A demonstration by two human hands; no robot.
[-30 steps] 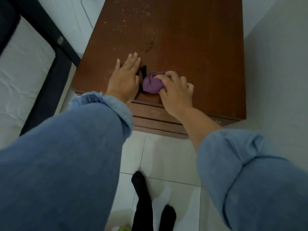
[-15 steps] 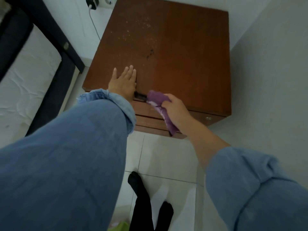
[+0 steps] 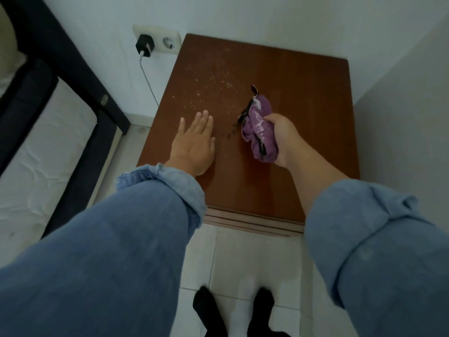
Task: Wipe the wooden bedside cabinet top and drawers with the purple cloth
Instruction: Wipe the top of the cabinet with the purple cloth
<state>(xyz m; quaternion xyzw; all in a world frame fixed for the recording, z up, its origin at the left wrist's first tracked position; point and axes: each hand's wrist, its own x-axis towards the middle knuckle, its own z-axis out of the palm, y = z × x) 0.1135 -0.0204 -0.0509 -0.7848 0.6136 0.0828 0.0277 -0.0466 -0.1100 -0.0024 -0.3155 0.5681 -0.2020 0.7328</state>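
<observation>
The wooden bedside cabinet point(image 3: 303, 93) stands in the room's corner, its brown top speckled with pale dust towards the back left and a dark smudge near the middle. My right hand point(image 3: 283, 139) grips the bunched purple cloth point(image 3: 258, 127), which has a dark trim and is held over the middle of the top. Fingers together, my left hand point(image 3: 194, 144) lies flat on the top's left front part. The drawer fronts point(image 3: 252, 222) show only as thin strips below the front edge.
A bed with a dark frame point(image 3: 80, 76) and white mattress point(image 3: 41, 161) lies to the left. A black charger point(image 3: 145, 45) sits in a wall socket behind the cabinet, its cable hanging down. White walls close in at the back and right. My black-socked feet point(image 3: 233, 310) stand on white tiles.
My right hand has lifted the cloth from the front edge and drawer up over the middle of the top. My left hand slid further onto the top. The view has pulled back.
</observation>
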